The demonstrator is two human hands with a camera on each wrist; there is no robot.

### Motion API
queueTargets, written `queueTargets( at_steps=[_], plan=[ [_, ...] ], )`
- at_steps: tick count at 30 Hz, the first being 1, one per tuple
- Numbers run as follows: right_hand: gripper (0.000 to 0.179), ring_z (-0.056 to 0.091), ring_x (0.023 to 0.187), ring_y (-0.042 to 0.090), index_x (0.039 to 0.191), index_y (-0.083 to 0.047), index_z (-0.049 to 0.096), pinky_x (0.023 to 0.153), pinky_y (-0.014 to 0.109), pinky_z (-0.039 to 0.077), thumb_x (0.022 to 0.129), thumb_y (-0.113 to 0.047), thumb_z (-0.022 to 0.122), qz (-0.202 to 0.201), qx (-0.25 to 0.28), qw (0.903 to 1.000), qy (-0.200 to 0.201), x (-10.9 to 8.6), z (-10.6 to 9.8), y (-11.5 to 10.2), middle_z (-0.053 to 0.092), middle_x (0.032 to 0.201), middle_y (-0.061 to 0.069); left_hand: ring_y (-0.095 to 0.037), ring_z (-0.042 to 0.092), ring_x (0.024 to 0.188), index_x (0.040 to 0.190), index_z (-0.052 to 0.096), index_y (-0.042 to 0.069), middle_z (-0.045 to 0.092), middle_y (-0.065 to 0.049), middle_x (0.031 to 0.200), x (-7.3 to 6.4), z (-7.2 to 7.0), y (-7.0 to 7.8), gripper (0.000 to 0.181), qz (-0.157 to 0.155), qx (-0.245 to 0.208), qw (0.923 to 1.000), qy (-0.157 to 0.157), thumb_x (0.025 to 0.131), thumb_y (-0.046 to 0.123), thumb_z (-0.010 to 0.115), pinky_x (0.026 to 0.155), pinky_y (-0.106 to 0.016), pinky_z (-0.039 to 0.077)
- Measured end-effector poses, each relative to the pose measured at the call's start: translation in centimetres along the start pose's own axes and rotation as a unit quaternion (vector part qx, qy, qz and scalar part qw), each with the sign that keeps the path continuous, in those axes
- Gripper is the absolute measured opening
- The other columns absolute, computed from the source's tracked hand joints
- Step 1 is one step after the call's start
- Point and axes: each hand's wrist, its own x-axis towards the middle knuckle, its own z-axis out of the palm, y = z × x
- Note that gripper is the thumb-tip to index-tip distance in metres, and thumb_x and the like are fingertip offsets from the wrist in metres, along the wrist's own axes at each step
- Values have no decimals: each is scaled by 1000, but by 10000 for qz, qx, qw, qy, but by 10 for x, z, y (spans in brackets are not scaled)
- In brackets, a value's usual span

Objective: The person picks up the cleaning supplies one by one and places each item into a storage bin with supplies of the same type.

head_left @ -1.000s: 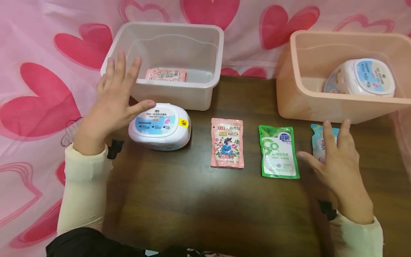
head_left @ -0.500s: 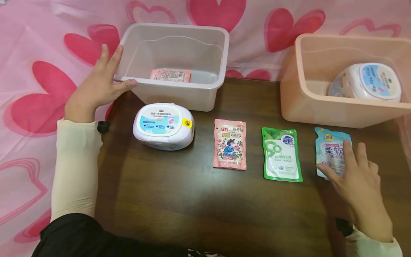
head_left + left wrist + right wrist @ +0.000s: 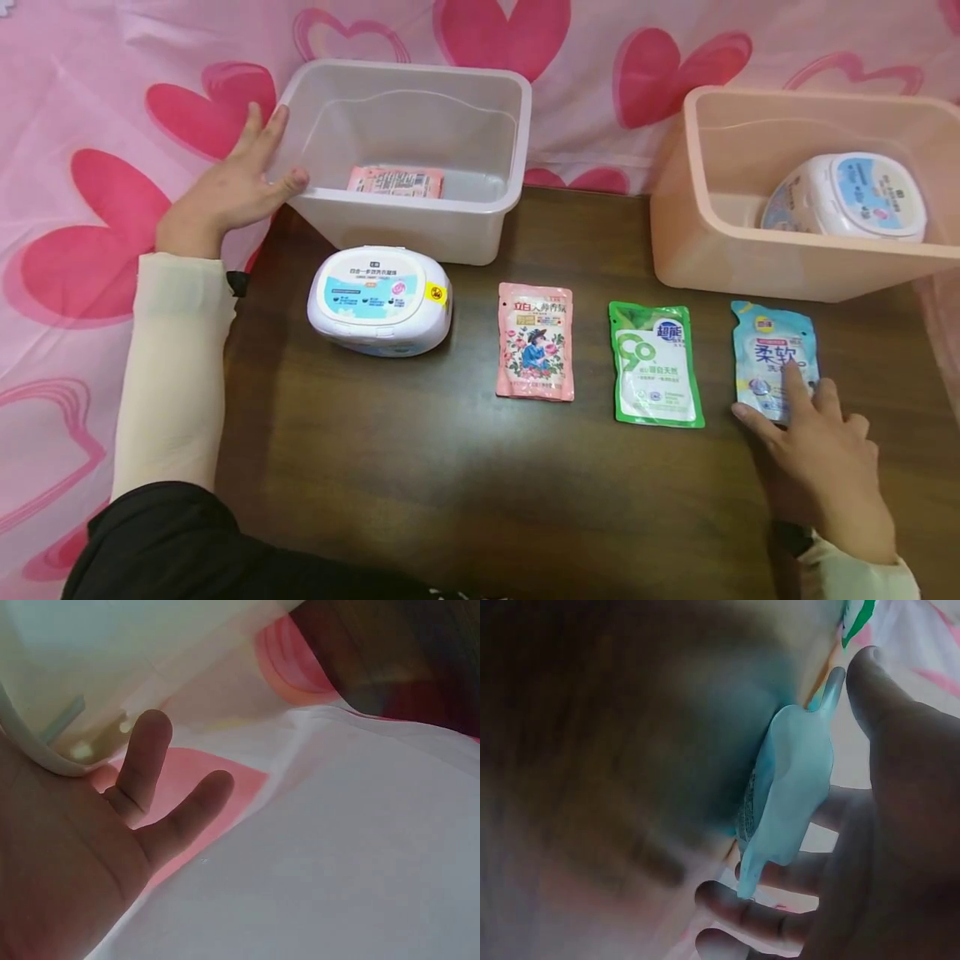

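Note:
My left hand [image 3: 236,187] rests at the left rim of a whitish-grey plastic bin [image 3: 420,227], with its fingers spread; the left wrist view shows the bin's rim against the palm. On the right, a light-blue laundry-detergent pouch [image 3: 767,362] lies flat on the table. Over its lower right part is my right hand [image 3: 828,458], index finger on its face and thumb by its lower left corner. In the right wrist view the pouch [image 3: 799,776] is seen from its bottom edge, between thumb and fingers but not visibly pinched.
A white laundry-capsule tub [image 3: 378,300], a pink pouch [image 3: 535,342] and a green-and-white pouch [image 3: 656,364] stand or lie on the brown table [image 3: 450,500]. The grey bin holds a pink pouch [image 3: 396,182]. Another white tub [image 3: 847,196] sits in a peach bin [image 3: 795,262].
My left hand has gone from above the white tub to the grey bin's left rim. The right hand has moved down and right, and its index finger now lies on the light-blue pouch.

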Motion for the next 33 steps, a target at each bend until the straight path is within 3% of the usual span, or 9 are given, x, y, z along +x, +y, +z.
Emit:
queueTargets(
  at_steps=[7, 14, 18, 25, 29, 33],
  plan=[
    [104, 27, 96, 76, 160, -6, -8, 69, 81, 28, 96, -71, 43, 202, 22, 9998, -79, 4, -1, -7, 6, 138, 55, -28, -12, 152, 157, -15, 41, -26, 8, 164, 3, 0, 0, 88, 83, -94, 9999, 58, 100, 59, 48, 112, -73, 9],
    [104, 30, 90, 72, 159, -2, -1, 64, 75, 33, 96, -69, 48, 332, 49, 9994, -2, 11, -3, -7, 18, 118, 60, -23, -16, 152, 158, -16, 37, -24, 5, 165, 1, 1, -1, 89, 111, -122, 9999, 49, 100, 57, 49, 114, -70, 5],
    [97, 27, 98, 73, 160, -3, 5, 72, 73, 31, 97, -60, 53, 348, 361, 9987, 68, 10, -5, 0, 19, 123, 59, -22, -16, 152, 158, -15, 37, -23, 5, 165, 1, 2, -1, 89, 143, -125, 9998, 62, 100, 56, 49, 115, -69, 4],
    [76, 26, 112, 72, 155, 3, 28, 81, 74, 31, 99, -39, 57, 393, 800, 9939, 651, 7, -5, 9, 24, 131, 54, -20, -17, 151, 159, -14, 36, -23, 6, 165, 2, 3, -3, 88, 154, -167, 9997, 69, 101, 55, 49, 115, -69, 3],
    [80, 23, 117, 71, 156, 3, 26, 83, 74, 30, 97, -41, 59, 470, 904, 9921, 729, 6, -4, 14, 21, 138, 52, -20, -17, 152, 159, -14, 37, -23, 7, 165, 1, 5, -2, 88, 139, -188, 9997, 108, 100, 55, 50, 114, -70, 4],
    [101, 21, 113, 74, 159, 2, 6, 82, 77, 27, 95, -50, 64, 354, 804, 9949, 486, 8, -2, 19, 15, 137, 55, -21, -16, 152, 159, -13, 37, -22, 6, 166, 1, 5, -1, 89, 131, -187, 9996, 149, 100, 55, 51, 113, -72, 5]
  ],
)
